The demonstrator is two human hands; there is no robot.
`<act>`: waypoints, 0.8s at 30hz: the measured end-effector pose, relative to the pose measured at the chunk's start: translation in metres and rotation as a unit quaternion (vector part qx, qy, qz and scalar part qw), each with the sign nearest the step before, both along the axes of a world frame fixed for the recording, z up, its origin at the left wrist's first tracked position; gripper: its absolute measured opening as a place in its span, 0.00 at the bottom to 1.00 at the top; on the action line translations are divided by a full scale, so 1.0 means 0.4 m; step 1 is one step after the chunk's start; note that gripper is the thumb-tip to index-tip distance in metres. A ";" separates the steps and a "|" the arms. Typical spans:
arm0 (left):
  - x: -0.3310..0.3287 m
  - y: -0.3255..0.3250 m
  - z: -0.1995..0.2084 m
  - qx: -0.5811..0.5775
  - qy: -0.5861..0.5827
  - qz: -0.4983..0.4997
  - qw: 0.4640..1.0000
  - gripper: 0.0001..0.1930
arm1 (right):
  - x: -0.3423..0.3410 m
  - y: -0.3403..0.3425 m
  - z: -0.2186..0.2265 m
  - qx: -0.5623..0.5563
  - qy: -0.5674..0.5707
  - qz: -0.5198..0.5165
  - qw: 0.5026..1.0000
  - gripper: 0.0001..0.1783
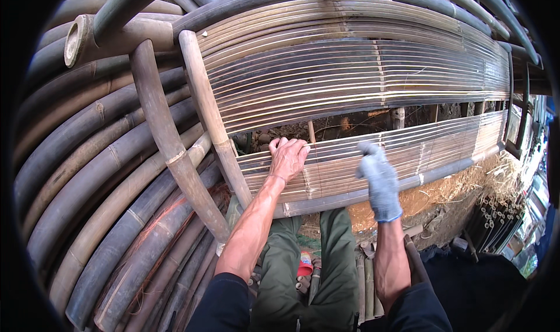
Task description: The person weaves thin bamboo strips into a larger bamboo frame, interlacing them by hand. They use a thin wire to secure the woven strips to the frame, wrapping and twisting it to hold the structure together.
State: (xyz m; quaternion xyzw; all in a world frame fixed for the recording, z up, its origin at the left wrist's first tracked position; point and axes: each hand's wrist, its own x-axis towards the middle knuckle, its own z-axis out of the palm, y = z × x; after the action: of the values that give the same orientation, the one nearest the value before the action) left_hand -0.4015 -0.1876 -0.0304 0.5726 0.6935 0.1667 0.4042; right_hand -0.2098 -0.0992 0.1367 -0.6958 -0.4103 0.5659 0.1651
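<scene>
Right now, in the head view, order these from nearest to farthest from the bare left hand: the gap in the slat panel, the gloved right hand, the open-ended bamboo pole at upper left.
1. Gap in the slat panel: touching the left hand, just above.
2. Gloved right hand: to its right, on the lower slats.
3. Open-ended bamboo pole: far upper left.

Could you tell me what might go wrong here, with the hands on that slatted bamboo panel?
1. The bare left hand curls its fingers over the top slat of the lower slat panel, at the open gap; thin slat edges could cut or splinter it, or pinch it if the slats shift.
2. Only the right hand wears a glove.
3. The stacked bamboo poles at the left might roll.
</scene>
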 end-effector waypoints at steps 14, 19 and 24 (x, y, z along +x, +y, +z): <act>0.011 0.002 -0.003 -0.002 -0.004 -0.017 1.000 0.11 | -0.123 -0.281 -0.112 0.299 -0.144 0.471 0.817 0.13; 0.011 -0.005 0.012 -0.020 -0.004 -0.013 1.000 0.10 | 0.248 -0.256 -0.180 0.246 -0.166 0.548 0.782 0.12; 0.001 -0.009 0.005 0.062 -0.019 0.073 0.995 0.16 | 0.247 -0.177 -0.229 0.102 -0.198 0.389 0.894 0.12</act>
State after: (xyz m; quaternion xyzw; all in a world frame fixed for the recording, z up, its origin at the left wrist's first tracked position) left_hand -0.4012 -0.1914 -0.0284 0.5408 0.7139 0.2492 0.3684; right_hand -0.1109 -0.1699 0.0449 -0.5577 -0.7275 0.3910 -0.0828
